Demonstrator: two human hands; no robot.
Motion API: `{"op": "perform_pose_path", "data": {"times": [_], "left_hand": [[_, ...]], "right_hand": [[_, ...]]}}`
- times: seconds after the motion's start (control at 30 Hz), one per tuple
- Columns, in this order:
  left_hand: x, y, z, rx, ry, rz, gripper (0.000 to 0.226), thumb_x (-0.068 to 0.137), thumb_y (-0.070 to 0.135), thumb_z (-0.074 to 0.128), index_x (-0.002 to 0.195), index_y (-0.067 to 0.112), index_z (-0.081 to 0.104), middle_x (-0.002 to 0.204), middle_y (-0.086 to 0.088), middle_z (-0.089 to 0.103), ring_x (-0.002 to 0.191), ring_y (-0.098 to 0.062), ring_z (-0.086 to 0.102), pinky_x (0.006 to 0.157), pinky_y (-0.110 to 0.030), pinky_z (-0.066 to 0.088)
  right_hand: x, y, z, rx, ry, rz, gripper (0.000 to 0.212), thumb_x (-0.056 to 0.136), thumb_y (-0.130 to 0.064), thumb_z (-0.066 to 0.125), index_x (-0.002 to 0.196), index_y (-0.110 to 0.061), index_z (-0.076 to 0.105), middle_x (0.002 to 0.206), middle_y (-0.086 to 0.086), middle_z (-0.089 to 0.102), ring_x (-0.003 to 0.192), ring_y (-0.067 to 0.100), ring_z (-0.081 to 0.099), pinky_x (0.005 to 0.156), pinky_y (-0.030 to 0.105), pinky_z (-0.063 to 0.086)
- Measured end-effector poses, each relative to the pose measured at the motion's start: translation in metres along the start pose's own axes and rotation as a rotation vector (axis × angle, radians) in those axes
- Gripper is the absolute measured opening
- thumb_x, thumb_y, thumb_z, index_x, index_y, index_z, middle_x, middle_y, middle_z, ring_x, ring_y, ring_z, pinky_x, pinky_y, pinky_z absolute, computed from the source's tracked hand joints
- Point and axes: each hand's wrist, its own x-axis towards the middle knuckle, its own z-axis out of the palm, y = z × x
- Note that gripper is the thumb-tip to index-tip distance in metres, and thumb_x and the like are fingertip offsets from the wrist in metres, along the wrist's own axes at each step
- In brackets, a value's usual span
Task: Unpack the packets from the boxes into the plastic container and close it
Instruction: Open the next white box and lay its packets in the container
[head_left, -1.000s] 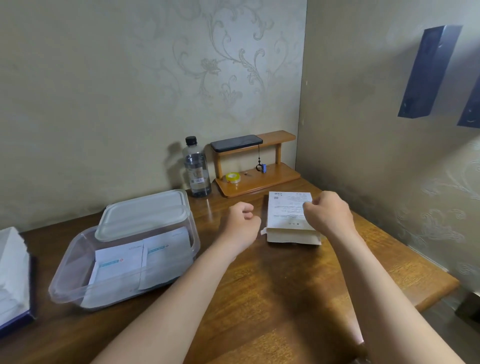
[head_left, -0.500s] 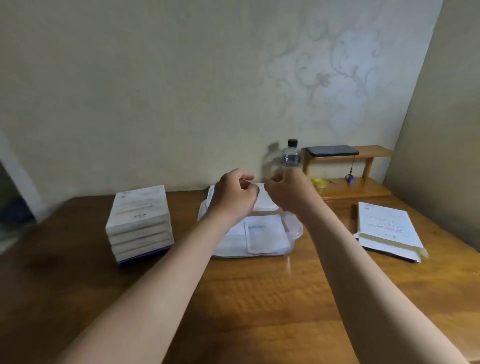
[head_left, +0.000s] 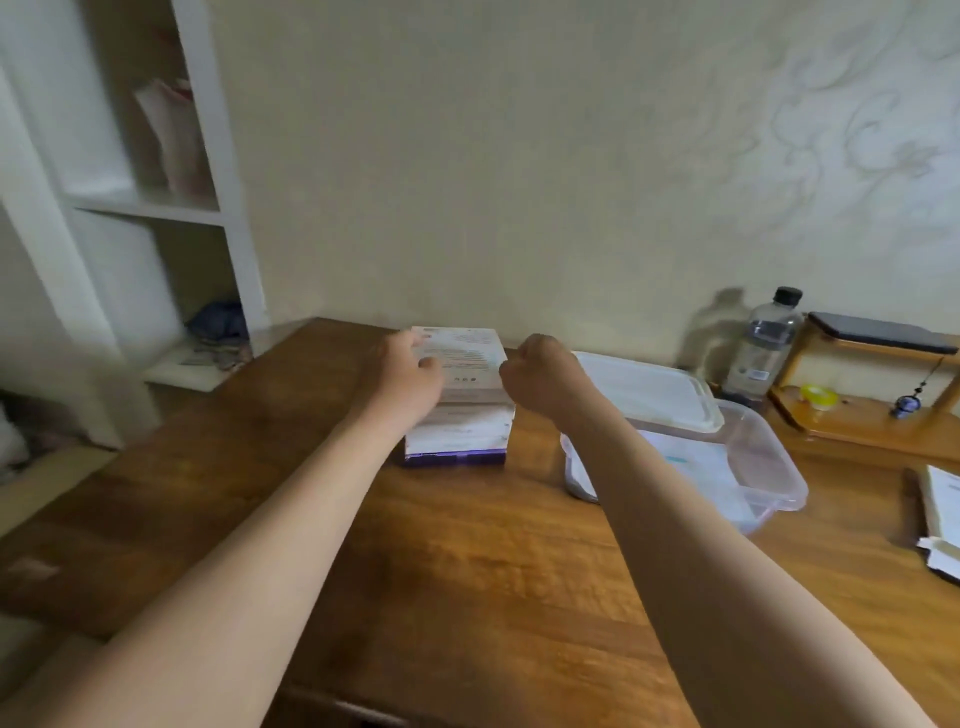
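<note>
Wooden table (head_left: 467, 571) set against a pale patterned wall, with a white shelf unit (head_left: 228, 156) at upper left of the frame. At centre stands a stack of boxes (head_left: 457, 431), white with a dark bottom edge. The left hand (head_left: 402, 382) lies on the left part of the top box (head_left: 467, 358), thumb on its upper face; motion blur hides whether the bent fingers actually grip it. The right hand (head_left: 535, 374) is a closed fist just beside the stack's right edge, with nothing visible in it. To the right of centre, the clear plastic container (head_left: 774, 467) holds white packets (head_left: 691, 462); its lid (head_left: 644, 389) lies loose across the rear rim, leaving the front uncovered. Behind it stand a water bottle (head_left: 761, 343) and a low wooden rack (head_left: 852, 421) bearing a dark phone (head_left: 878, 332) and a yellow tape roll (head_left: 818, 395). Flattened boxes (head_left: 943, 504) lie at the right edge.
</note>
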Motion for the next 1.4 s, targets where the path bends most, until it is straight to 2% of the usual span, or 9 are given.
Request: {"op": "perform_pose_path", "data": {"times": [0.17, 0.27, 0.47, 0.6, 0.73, 0.83, 0.93, 1.2, 1.4], "left_hand": [[-0.004, -0.005, -0.010, -0.004, -0.040, -0.041, 0.034, 0.104, 0.012, 0.048, 0.137, 0.010, 0.054, 0.105, 0.006, 0.051, 0.096, -0.018, 0.055, 0.063, -0.022, 0.044], [0.001, -0.010, -0.011, 0.016, -0.029, -0.046, 0.014, 0.102, 0.016, 0.049, 0.097, 0.026, 0.058, 0.088, 0.012, 0.056, 0.088, -0.021, 0.060, 0.076, -0.035, 0.054], [0.002, -0.007, -0.004, 0.054, -0.001, 0.002, 0.036, 0.102, 0.016, 0.050, 0.138, 0.013, 0.054, 0.098, 0.010, 0.053, 0.084, -0.014, 0.055, 0.074, -0.030, 0.049], [0.004, 0.001, 0.001, -0.048, 0.049, -0.043, 0.012, 0.100, 0.014, 0.055, 0.105, 0.024, 0.051, 0.084, 0.015, 0.048, 0.074, -0.008, 0.051, 0.076, -0.031, 0.047], [0.000, 0.016, 0.009, -0.349, 0.053, -0.146, 0.027, 0.091, 0.004, 0.059, 0.072, 0.021, 0.051, 0.075, 0.003, 0.055, 0.071, -0.019, 0.053, 0.075, -0.032, 0.047], [-0.004, 0.032, 0.020, -0.738, 0.029, -0.337, 0.008, 0.086, -0.003, 0.064, 0.092, 0.003, 0.066, 0.096, -0.013, 0.071, 0.090, -0.030, 0.067, 0.075, -0.039, 0.061], [-0.011, 0.051, 0.036, -0.971, -0.130, -0.449, 0.031, 0.088, -0.002, 0.055, 0.118, 0.002, 0.061, 0.112, -0.023, 0.068, 0.102, -0.036, 0.068, 0.077, -0.047, 0.063], [-0.030, 0.082, 0.107, -0.982, -0.404, -0.401, 0.023, 0.099, 0.011, 0.056, 0.119, 0.022, 0.060, 0.113, -0.020, 0.070, 0.108, -0.037, 0.067, 0.081, -0.053, 0.062], [-0.028, 0.088, 0.146, -0.935, -0.441, -0.395, 0.031, 0.101, 0.004, 0.054, 0.130, 0.016, 0.056, 0.115, -0.017, 0.073, 0.099, -0.036, 0.073, 0.071, -0.050, 0.063]], "right_hand": [[0.013, -0.001, 0.015, -0.011, -0.037, -0.003, 0.026, 0.097, -0.017, 0.045, 0.117, -0.007, 0.057, 0.104, 0.003, 0.064, 0.090, 0.022, 0.059, 0.074, 0.032, 0.050], [0.013, 0.000, 0.020, -0.050, -0.033, -0.029, 0.027, 0.100, -0.016, 0.045, 0.122, -0.009, 0.059, 0.106, 0.003, 0.062, 0.093, 0.023, 0.057, 0.075, 0.031, 0.046], [0.019, 0.006, 0.023, -0.011, 0.040, -0.015, 0.044, 0.098, -0.018, 0.051, 0.141, -0.010, 0.050, 0.135, 0.008, 0.059, 0.117, 0.026, 0.057, 0.093, 0.032, 0.049], [0.018, 0.009, 0.016, 0.085, 0.100, -0.031, 0.044, 0.097, -0.019, 0.054, 0.141, -0.013, 0.051, 0.138, 0.006, 0.058, 0.120, 0.024, 0.057, 0.093, 0.029, 0.046], [0.014, 0.018, -0.004, 0.169, 0.169, -0.043, 0.040, 0.096, -0.019, 0.056, 0.135, -0.015, 0.055, 0.125, 0.007, 0.064, 0.097, 0.020, 0.061, 0.086, 0.029, 0.052], [0.010, 0.031, -0.023, 0.207, 0.207, -0.040, 0.037, 0.096, -0.018, 0.056, 0.133, -0.016, 0.056, 0.112, 0.003, 0.063, 0.085, 0.016, 0.061, 0.066, 0.019, 0.051], [0.005, 0.049, -0.044, 0.245, 0.238, -0.041, 0.036, 0.094, -0.017, 0.055, 0.129, -0.018, 0.059, 0.113, 0.005, 0.067, 0.085, 0.018, 0.065, 0.064, 0.019, 0.051], [-0.006, 0.108, -0.088, 0.193, 0.231, -0.053, 0.027, 0.094, -0.018, 0.058, 0.120, -0.024, 0.063, 0.109, 0.003, 0.066, 0.076, 0.010, 0.063, 0.049, 0.016, 0.049], [-0.002, 0.154, -0.099, 0.333, 0.174, 0.032, 0.041, 0.091, -0.022, 0.065, 0.131, -0.020, 0.054, 0.116, 0.007, 0.062, 0.096, 0.022, 0.066, 0.080, 0.041, 0.061]]}}
